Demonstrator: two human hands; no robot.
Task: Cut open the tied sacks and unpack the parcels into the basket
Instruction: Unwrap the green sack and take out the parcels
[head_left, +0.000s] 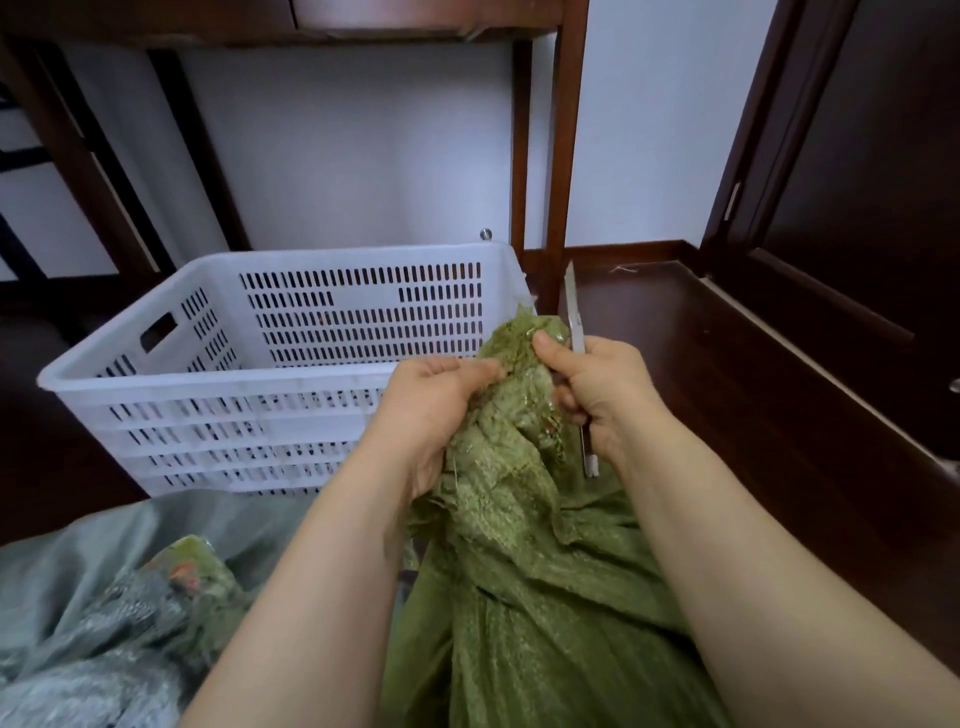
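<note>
Opening stage: left hand (436, 410) gripped the bunched sack (519, 571) neck; right hand (597, 395) pinched it too, fingers curled round a knife (574, 312), blade above the thumb. Basket (208, 382) stood just beyond the fingertips. Next move likely needed the blade at the tie.

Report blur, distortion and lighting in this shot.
Head view: soft, even light, no hard shadows; the grey sack at lower left is blurred, while the basket, knife and green sack are sharp; wide-angle bending tilts the door and table leg at the edges.
</note>
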